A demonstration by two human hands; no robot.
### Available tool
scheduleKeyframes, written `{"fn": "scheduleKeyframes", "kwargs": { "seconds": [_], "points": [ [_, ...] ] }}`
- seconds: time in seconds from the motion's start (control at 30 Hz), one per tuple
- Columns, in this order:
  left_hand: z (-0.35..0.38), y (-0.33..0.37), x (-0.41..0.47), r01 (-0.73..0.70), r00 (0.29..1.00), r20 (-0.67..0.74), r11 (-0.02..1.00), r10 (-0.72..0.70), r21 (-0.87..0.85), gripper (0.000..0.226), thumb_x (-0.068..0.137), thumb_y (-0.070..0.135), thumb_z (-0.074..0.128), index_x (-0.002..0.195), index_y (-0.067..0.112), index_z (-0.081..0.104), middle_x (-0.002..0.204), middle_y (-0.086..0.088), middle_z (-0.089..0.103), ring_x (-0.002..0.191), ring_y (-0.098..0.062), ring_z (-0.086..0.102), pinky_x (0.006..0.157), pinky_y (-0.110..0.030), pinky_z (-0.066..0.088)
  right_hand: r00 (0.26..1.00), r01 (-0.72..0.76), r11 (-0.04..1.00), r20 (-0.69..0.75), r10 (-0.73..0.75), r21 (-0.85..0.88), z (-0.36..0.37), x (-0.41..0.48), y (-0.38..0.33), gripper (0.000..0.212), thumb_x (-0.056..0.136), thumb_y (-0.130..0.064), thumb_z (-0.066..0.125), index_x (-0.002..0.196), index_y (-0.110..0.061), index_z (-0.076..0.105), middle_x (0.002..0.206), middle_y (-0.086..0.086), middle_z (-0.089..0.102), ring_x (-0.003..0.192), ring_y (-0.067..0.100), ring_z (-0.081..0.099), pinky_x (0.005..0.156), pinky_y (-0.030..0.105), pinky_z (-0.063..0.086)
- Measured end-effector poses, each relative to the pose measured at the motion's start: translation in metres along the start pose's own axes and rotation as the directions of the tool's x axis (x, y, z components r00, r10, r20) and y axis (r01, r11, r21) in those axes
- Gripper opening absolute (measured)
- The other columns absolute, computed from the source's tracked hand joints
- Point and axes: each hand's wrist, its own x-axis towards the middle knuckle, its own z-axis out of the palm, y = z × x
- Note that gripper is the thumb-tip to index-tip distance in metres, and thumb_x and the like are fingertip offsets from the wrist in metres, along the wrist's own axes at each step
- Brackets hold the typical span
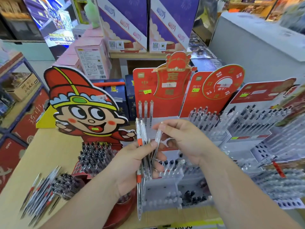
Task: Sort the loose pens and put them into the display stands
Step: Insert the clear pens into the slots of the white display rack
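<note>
My left hand (132, 164) grips a bundle of clear pens (142, 141), some with orange grips, held upright over the middle display stand (161, 194). My right hand (183, 139) pinches the top of one clear pen (158, 138) that leans against the bundle. The stand below has a red backboard (148, 90) with three pens standing at its back row and a few black-capped pens in its lower tiers. A pile of loose pens (41, 192) lies on the wooden table at the lower left.
A cartoon-figure stand (79, 103) full of dark-capped pens is on the left. Two more red-backed stands (214, 100) packed with pens fill the right side. Purple boxes (125, 25) and a pink box (92, 60) stand behind. A white counter (257, 38) is at the far right.
</note>
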Motion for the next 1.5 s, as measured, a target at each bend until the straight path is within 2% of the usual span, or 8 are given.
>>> {"fn": "scheduleKeyframes", "kwargs": {
  "seconds": [0.43, 0.6, 0.8, 0.93, 1.07, 1.13, 1.3, 1.5],
  "points": [
    [0.036, -0.021, -0.001, -0.132, 0.979, -0.148, 0.987, 0.144, 0.088, 0.010, 0.098, 0.004, 0.058, 0.089, -0.001, 0.059, 0.068, -0.013, 0.062, 0.047, -0.019, 0.050, 0.040, -0.025, 0.039, 0.997, 0.073, 0.997, -0.038, -0.073, -0.009, -0.016, -0.003, 0.007, 0.016, 0.099, -0.018, 0.062, 0.098, -0.009, 0.075, 0.079, 0.005, 0.065, 0.066, 0.010, 0.060, 0.056, 0.023, 0.049],
    [0.030, -0.017, -0.002, -0.108, 0.985, -0.137, 0.994, 0.108, 0.004, 0.012, 0.097, 0.007, 0.062, 0.105, -0.003, 0.063, 0.078, -0.016, 0.067, 0.055, -0.022, 0.057, 0.046, -0.028, 0.046, 0.991, 0.106, 0.993, -0.077, -0.109, -0.043, -0.008, -0.004, 0.002, 0.013, 0.092, -0.018, 0.072, 0.092, -0.006, 0.076, 0.066, -0.001, 0.063, 0.057, 0.007, 0.057, 0.053, 0.018, 0.047],
    [0.005, -0.009, 0.000, -0.080, 0.983, -0.173, 0.989, 0.058, -0.122, 0.020, 0.099, 0.009, 0.058, 0.114, -0.001, 0.066, 0.084, -0.017, 0.073, 0.060, -0.025, 0.065, 0.056, -0.035, 0.060, 0.939, 0.162, 0.986, -0.299, -0.170, -0.051, -0.011, 0.009, -0.015, 0.010, 0.097, -0.019, 0.066, 0.097, -0.014, 0.076, 0.084, 0.001, 0.073, 0.070, 0.013, 0.063, 0.066, 0.030, 0.052],
    [-0.013, -0.009, 0.003, -0.058, 0.974, -0.225, 0.987, 0.023, -0.150, 0.026, 0.096, 0.013, 0.065, 0.118, -0.001, 0.066, 0.069, -0.010, 0.064, 0.049, -0.020, 0.055, 0.046, -0.028, 0.050, 0.800, 0.348, 0.901, -0.418, -0.430, -0.260, -0.013, 0.014, -0.035, 0.014, 0.098, -0.009, 0.062, 0.104, -0.016, 0.072, 0.090, -0.001, 0.072, 0.078, 0.011, 0.068, 0.076, 0.029, 0.061],
    [-0.026, -0.010, 0.007, -0.021, 0.983, -0.184, 0.982, -0.014, -0.187, 0.034, 0.090, 0.014, 0.070, 0.121, 0.001, 0.067, 0.062, -0.003, 0.048, 0.047, -0.015, 0.042, 0.041, -0.026, 0.038, 0.712, 0.348, 0.754, -0.365, -0.599, -0.558, -0.008, 0.029, -0.033, 0.011, 0.096, -0.016, 0.062, 0.099, -0.022, 0.071, 0.090, -0.009, 0.073, 0.086, 0.017, 0.071, 0.083, 0.045, 0.060],
    [-0.032, -0.010, 0.008, -0.006, 0.987, -0.156, 0.979, -0.027, -0.204, 0.043, 0.081, 0.017, 0.075, 0.121, 0.002, 0.068, 0.063, -0.002, 0.046, 0.048, -0.014, 0.040, 0.040, -0.025, 0.035, 0.686, 0.325, 0.704, -0.354, -0.636, -0.632, -0.005, 0.036, -0.026, 0.015, 0.096, -0.018, 0.062, 0.108, -0.021, 0.071, 0.095, -0.004, 0.073, 0.089, 0.016, 0.070, 0.084, 0.041, 0.059],
    [-0.042, -0.007, 0.011, 0.007, 0.990, -0.134, 0.972, -0.039, -0.234, 0.033, 0.091, 0.018, 0.071, 0.120, 0.003, 0.067, 0.064, -0.003, 0.045, 0.048, -0.014, 0.039, 0.040, -0.024, 0.035, 0.669, 0.246, 0.577, -0.295, -0.683, -0.779, 0.004, 0.043, -0.022, 0.027, 0.100, -0.019, 0.061, 0.125, -0.014, 0.068, 0.107, -0.006, 0.069, 0.092, 0.004, 0.062, 0.083, 0.002, 0.043],
    [-0.051, -0.004, 0.010, 0.002, 0.995, -0.100, 0.972, -0.026, -0.233, 0.028, 0.096, 0.021, 0.062, 0.116, 0.002, 0.067, 0.064, -0.003, 0.046, 0.048, -0.014, 0.040, 0.041, -0.025, 0.037, 0.689, 0.211, 0.539, -0.267, -0.673, -0.816, 0.010, 0.043, -0.026, 0.029, 0.101, -0.019, 0.059, 0.127, -0.012, 0.067, 0.113, 0.000, 0.069, 0.099, 0.010, 0.062, 0.090, 0.018, 0.048]
  ]
}}
